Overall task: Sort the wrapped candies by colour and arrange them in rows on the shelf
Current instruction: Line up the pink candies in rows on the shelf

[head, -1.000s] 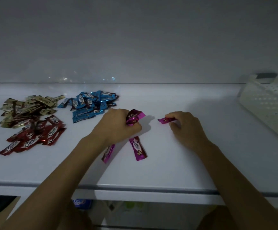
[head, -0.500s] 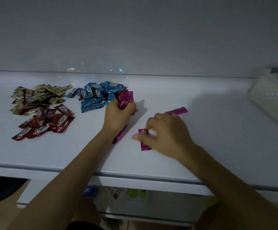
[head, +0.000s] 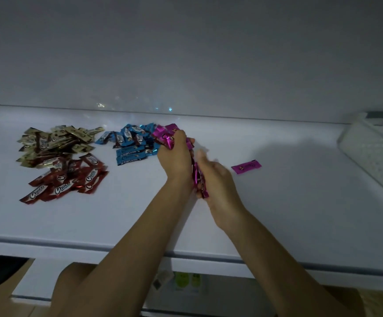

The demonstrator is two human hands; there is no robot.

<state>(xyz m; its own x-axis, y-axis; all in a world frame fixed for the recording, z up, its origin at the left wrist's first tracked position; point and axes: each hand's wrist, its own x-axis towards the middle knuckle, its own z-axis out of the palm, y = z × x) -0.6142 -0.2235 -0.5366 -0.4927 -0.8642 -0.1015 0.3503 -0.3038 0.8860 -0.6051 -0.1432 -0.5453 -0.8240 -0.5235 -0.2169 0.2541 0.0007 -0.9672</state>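
My left hand (head: 177, 156) grips a bunch of pink wrapped candies (head: 164, 135) just right of the blue pile. My right hand (head: 215, 179) presses against it and holds more pink candies (head: 198, 181) between the two hands. One loose pink candy (head: 246, 167) lies flat on the white shelf (head: 277, 213) to the right of my hands. Three sorted heaps lie on the left: gold candies (head: 55, 143), red candies (head: 69, 177) in front of them, and blue candies (head: 131, 143) beside them.
A white perforated basket (head: 373, 149) stands at the far right of the shelf. The shelf's front edge runs across below my forearms, with a lower shelf and small items dimly visible under it. A white back wall rises behind the heaps.
My right hand left one pink candy on the shelf, picked up another from the middle and moved left to meet my left hand, which still holds its bunch.
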